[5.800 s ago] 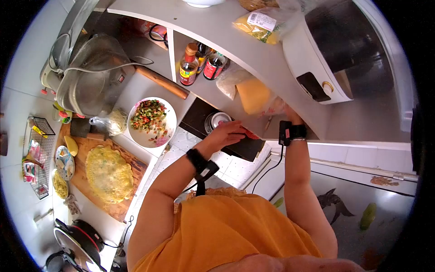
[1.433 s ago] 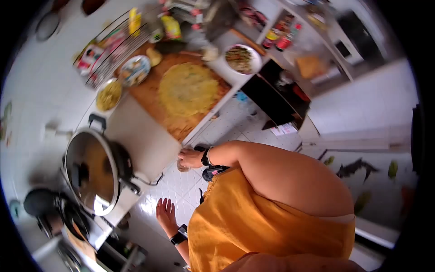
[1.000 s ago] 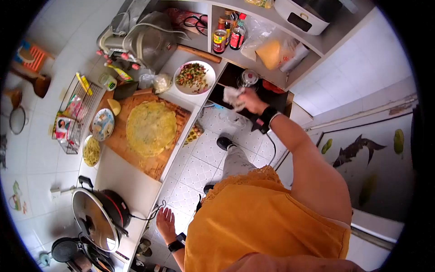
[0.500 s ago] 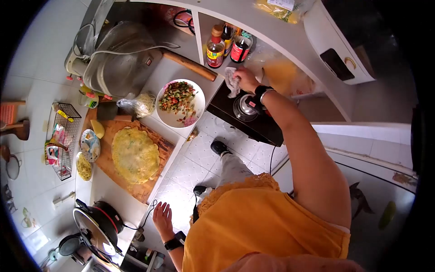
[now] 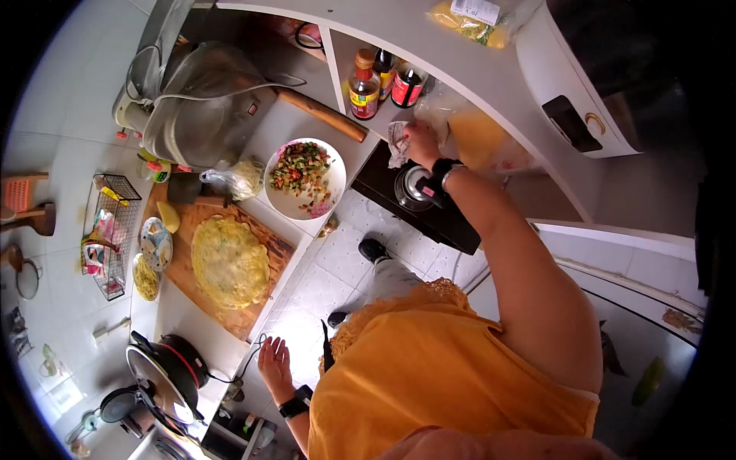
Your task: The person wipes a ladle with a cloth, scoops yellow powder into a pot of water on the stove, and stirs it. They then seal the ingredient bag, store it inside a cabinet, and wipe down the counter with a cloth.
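My right hand is closed on a crumpled pale cloth, pressed near the back edge of a dark cooktop. A round metal-topped object sits on the cooktop just below my wrist. My left hand hangs beside the counter edge with its fingers stretched out, holding nothing. Nearest to it, a wooden board carries a big yellow pancake. Behind the board stands a white bowl of chopped vegetables.
Sauce bottles stand in the shelf compartment behind the cooktop. A rolling pin lies along the counter's back. At the lower left is a black electric pan with a glass lid. A wire basket hangs on the wall.
My right hand and the cloth have shifted slightly toward me over the cooktop. My left hand stays low with its fingers stretched out.
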`<state>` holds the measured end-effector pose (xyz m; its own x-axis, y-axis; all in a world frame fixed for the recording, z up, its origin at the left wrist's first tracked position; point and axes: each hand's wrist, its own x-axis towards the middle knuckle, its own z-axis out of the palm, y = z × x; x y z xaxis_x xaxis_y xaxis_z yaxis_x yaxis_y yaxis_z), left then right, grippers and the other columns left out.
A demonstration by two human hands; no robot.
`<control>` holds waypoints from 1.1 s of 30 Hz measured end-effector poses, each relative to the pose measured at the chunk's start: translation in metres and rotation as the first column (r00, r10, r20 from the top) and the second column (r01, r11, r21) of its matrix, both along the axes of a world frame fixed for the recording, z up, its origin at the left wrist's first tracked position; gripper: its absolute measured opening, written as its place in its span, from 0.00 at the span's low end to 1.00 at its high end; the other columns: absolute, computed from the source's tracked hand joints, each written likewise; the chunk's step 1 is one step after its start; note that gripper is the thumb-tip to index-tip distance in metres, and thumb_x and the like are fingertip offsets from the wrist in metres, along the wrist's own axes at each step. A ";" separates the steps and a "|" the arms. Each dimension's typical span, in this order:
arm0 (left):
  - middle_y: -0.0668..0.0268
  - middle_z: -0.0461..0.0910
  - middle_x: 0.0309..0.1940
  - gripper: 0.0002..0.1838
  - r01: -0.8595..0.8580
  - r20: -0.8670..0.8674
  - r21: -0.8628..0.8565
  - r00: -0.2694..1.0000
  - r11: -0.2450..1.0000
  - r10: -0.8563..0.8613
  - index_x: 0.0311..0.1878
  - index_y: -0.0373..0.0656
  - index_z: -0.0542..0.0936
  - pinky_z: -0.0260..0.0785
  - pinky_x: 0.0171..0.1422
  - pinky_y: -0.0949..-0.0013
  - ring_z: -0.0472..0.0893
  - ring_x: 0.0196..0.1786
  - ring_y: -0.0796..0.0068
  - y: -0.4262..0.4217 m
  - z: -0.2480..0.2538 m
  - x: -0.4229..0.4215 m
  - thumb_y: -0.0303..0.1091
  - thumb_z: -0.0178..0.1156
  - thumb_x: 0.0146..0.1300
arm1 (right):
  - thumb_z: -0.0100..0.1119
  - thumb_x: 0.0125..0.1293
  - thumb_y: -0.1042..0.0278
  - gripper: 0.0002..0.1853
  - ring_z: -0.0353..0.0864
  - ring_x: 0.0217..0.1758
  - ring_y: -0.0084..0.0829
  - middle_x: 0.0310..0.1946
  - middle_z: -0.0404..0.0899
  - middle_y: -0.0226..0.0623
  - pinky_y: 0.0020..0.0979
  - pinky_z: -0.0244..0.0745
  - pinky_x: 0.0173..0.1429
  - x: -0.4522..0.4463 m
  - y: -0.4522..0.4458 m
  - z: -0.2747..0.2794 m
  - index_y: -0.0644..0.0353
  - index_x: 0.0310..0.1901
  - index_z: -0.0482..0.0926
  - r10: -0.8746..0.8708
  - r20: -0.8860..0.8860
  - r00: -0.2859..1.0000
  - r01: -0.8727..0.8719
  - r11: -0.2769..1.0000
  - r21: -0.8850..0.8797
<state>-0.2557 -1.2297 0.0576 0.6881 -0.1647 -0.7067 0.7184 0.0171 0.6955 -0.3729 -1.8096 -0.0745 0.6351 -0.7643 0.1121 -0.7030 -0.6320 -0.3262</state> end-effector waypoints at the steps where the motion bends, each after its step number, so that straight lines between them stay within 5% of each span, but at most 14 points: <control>1: 0.56 0.75 0.48 0.16 -0.002 -0.019 0.015 1.000 1.000 0.003 0.55 0.36 0.69 0.71 0.51 0.66 0.76 0.49 0.65 0.002 -0.003 -0.002 0.33 0.49 0.66 | 0.57 0.49 0.71 0.05 0.72 0.44 0.45 0.38 0.72 0.43 0.44 0.68 0.47 0.010 -0.003 0.002 0.56 0.30 0.77 0.004 0.007 1.000 -0.004 1.000 -0.010; 4: 0.57 0.75 0.47 0.16 0.009 -0.017 0.004 1.000 1.000 -0.009 0.55 0.36 0.70 0.71 0.51 0.66 0.77 0.48 0.65 0.005 -0.002 -0.006 0.33 0.50 0.66 | 0.51 0.53 0.71 0.07 0.74 0.41 0.44 0.37 0.72 0.42 0.42 0.69 0.43 0.044 -0.016 -0.004 0.52 0.34 0.77 0.065 0.160 0.985 -0.067 0.998 0.008; 10: 0.56 0.75 0.47 0.17 -0.011 0.018 0.005 1.000 1.000 0.011 0.54 0.36 0.70 0.70 0.52 0.66 0.76 0.49 0.66 0.009 0.002 -0.003 0.33 0.51 0.66 | 0.50 0.53 0.72 0.14 0.73 0.47 0.47 0.42 0.73 0.46 0.43 0.70 0.50 0.003 -0.004 0.010 0.52 0.42 0.77 0.095 -0.107 0.990 -0.094 0.995 0.009; 14: 0.56 0.75 0.48 0.17 -0.016 0.024 -0.044 1.000 0.999 0.017 0.55 0.36 0.70 0.70 0.53 0.66 0.76 0.49 0.66 0.014 -0.002 -0.006 0.33 0.51 0.65 | 0.53 0.54 0.69 0.09 0.78 0.41 0.42 0.37 0.78 0.45 0.40 0.73 0.47 -0.013 0.001 0.037 0.56 0.35 0.80 0.020 -0.085 0.996 -0.016 0.998 0.053; 17: 0.56 0.75 0.47 0.16 -0.053 0.026 -0.035 0.998 0.998 0.054 0.55 0.36 0.70 0.70 0.53 0.66 0.76 0.49 0.65 0.008 0.000 -0.011 0.32 0.50 0.65 | 0.62 0.50 0.64 0.12 0.81 0.32 0.33 0.26 0.81 0.38 0.30 0.74 0.39 0.008 0.008 0.047 0.57 0.37 0.81 -0.305 0.565 0.766 -0.137 0.782 0.608; 18: 0.56 0.75 0.47 0.16 -0.062 0.023 -0.020 0.998 0.998 0.062 0.54 0.36 0.70 0.70 0.53 0.66 0.76 0.49 0.65 0.008 0.003 -0.011 0.32 0.50 0.66 | 0.67 0.47 0.62 0.16 0.82 0.34 0.31 0.30 0.81 0.39 0.30 0.74 0.40 0.014 0.028 0.049 0.55 0.38 0.81 -0.227 0.465 0.856 -0.037 0.869 0.493; 20: 0.56 0.75 0.47 0.16 -0.060 0.015 -0.025 0.998 0.998 0.060 0.54 0.36 0.70 0.70 0.53 0.66 0.76 0.49 0.65 0.016 -0.003 -0.010 0.32 0.50 0.66 | 0.69 0.43 0.61 0.19 0.81 0.33 0.37 0.29 0.81 0.39 0.35 0.75 0.40 0.019 0.076 0.071 0.54 0.40 0.81 0.026 0.526 0.850 -0.243 0.906 0.348; 21: 0.56 0.75 0.47 0.16 -0.060 0.007 -0.033 0.998 0.998 0.060 0.54 0.36 0.70 0.70 0.53 0.66 0.76 0.49 0.65 0.021 -0.005 -0.009 0.32 0.50 0.66 | 0.63 0.47 0.66 0.13 0.79 0.35 0.44 0.28 0.80 0.41 0.39 0.74 0.39 0.024 0.087 0.054 0.57 0.37 0.80 0.067 0.219 0.973 -0.138 0.935 0.326; 22: 0.57 0.75 0.47 0.16 -0.032 0.015 -0.052 0.999 0.998 0.033 0.54 0.36 0.70 0.70 0.53 0.66 0.76 0.49 0.65 0.023 -0.004 -0.007 0.32 0.50 0.66 | 0.59 0.49 0.67 0.10 0.78 0.36 0.45 0.29 0.80 0.42 0.40 0.73 0.41 0.028 0.094 0.011 0.59 0.35 0.80 0.062 0.102 0.993 -0.083 0.972 0.221; 24: 0.57 0.75 0.47 0.16 -0.026 0.021 -0.022 0.999 0.999 0.026 0.54 0.36 0.70 0.71 0.53 0.66 0.76 0.49 0.65 0.021 0.003 -0.004 0.32 0.50 0.66 | 0.55 0.52 0.68 0.08 0.76 0.38 0.46 0.30 0.79 0.44 0.42 0.71 0.42 0.037 0.100 -0.023 0.60 0.32 0.80 0.036 -0.012 0.999 -0.034 0.993 0.116; 26: 0.57 0.76 0.46 0.16 -0.024 0.031 -0.015 0.999 1.000 0.024 0.54 0.35 0.70 0.71 0.52 0.66 0.77 0.48 0.66 0.019 0.011 -0.003 0.32 0.50 0.66 | 0.51 0.55 0.67 0.10 0.73 0.41 0.47 0.36 0.77 0.45 0.47 0.68 0.46 0.045 0.103 -0.022 0.62 0.31 0.79 0.123 -0.381 0.916 -0.099 0.992 0.082; 31: 0.56 0.75 0.46 0.16 0.001 0.027 -0.017 1.000 1.000 -0.001 0.54 0.34 0.70 0.72 0.51 0.67 0.77 0.48 0.65 0.022 0.012 -0.006 0.31 0.50 0.66 | 0.50 0.56 0.62 0.15 0.68 0.49 0.47 0.43 0.73 0.47 0.50 0.63 0.51 0.062 0.119 -0.056 0.62 0.40 0.77 -0.081 -0.486 0.870 -0.006 0.984 -0.176; 33: 0.56 0.75 0.46 0.16 0.008 0.031 -0.001 1.000 1.000 -0.008 0.54 0.34 0.70 0.72 0.51 0.67 0.76 0.48 0.64 0.019 0.014 -0.007 0.31 0.49 0.66 | 0.48 0.56 0.64 0.13 0.66 0.50 0.45 0.42 0.73 0.36 0.54 0.58 0.54 0.063 0.122 -0.085 0.58 0.38 0.80 -0.191 -0.387 0.902 0.087 0.959 -0.270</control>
<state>-0.2623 -1.2103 0.0718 0.7081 -0.1708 -0.6851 0.6969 0.0125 0.7171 -0.3097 -1.6874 -0.1593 0.5542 -0.8302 0.0599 -0.8268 -0.5407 0.1552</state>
